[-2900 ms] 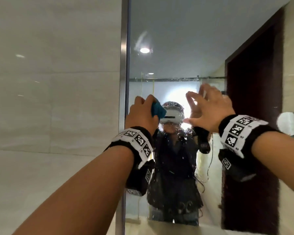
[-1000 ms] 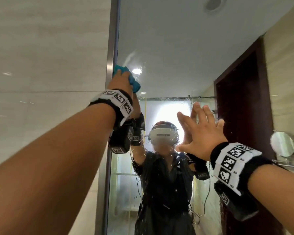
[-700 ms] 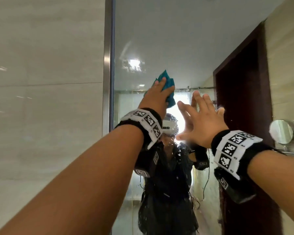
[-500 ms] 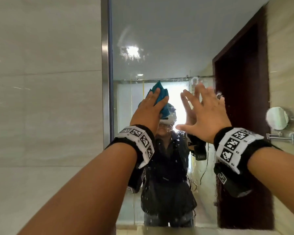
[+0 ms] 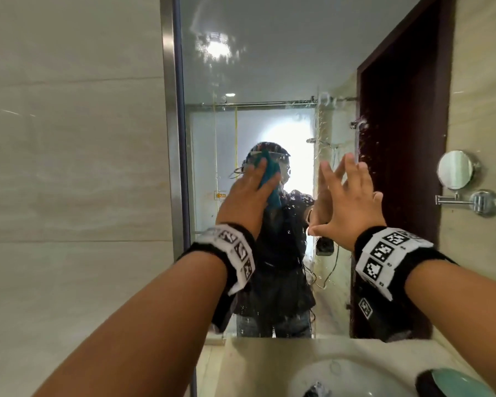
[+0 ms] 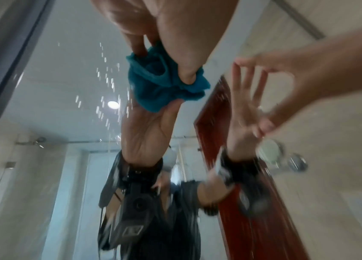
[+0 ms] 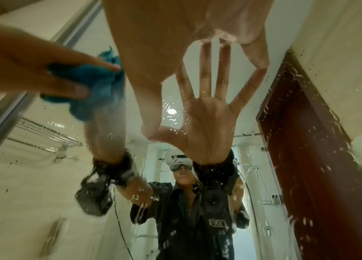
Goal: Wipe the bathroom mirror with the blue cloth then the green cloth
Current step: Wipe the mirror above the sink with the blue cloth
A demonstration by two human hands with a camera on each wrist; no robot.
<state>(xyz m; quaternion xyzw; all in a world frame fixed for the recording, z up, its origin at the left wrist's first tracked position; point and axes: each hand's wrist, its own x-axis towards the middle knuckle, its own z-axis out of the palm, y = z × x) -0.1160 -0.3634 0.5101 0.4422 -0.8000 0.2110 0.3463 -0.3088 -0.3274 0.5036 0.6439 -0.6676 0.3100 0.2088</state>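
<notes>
The bathroom mirror (image 5: pixel 269 67) fills the middle of the head view, with water droplets (image 5: pixel 368 156) speckling its right part. My left hand (image 5: pixel 248 197) holds a bunched blue cloth (image 5: pixel 272 174) against the glass at about face height. In the left wrist view the thumb and fingers of that hand (image 6: pixel 153 19) pinch the blue cloth (image 6: pixel 160 84). My right hand (image 5: pixel 348 196) is open, fingers spread, fingertips touching the mirror just right of the cloth; the right wrist view shows the right hand (image 7: pixel 186 26) and the cloth (image 7: pixel 95 82). No green cloth is visible.
A steel frame (image 5: pixel 169 110) edges the mirror on the left beside a tiled wall. A round shaving mirror (image 5: pixel 455 169) on a chrome arm sticks out from the right wall. Below are a white sink basin (image 5: pixel 341 376) and a pale green round object (image 5: pixel 458 383).
My left hand has swept the blue cloth from the mirror's upper left corner rightward and down to face height. The right hand stayed spread on the glass. The view tilted down, revealing the sink.
</notes>
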